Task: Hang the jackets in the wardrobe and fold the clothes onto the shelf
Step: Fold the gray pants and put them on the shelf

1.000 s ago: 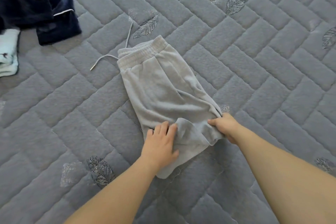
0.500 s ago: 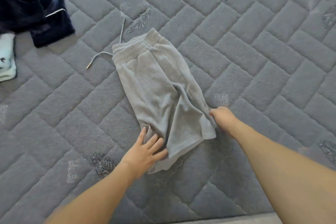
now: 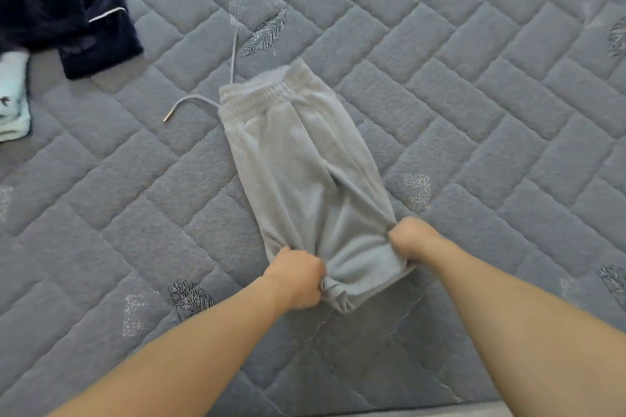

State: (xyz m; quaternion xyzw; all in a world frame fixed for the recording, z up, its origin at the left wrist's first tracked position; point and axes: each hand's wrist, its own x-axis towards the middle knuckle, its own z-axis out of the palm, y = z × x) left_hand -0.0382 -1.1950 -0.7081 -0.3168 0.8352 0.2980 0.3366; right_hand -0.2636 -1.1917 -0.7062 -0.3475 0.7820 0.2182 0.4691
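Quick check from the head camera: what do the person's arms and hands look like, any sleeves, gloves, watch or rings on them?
Both forearms are bare right down to the frame edge, with no sleeves in view. The left hand and right hand wear no gloves, and no watch or bracelet shows at either wrist. The fingers are curled under, so rings cannot be checked.

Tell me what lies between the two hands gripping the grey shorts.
In the head view, only the bunched lower edge of the grey shorts spans the gap between the left hand and right hand; nothing else lies there.

Quilted bed cover (image 3: 474,112), 3 garments.
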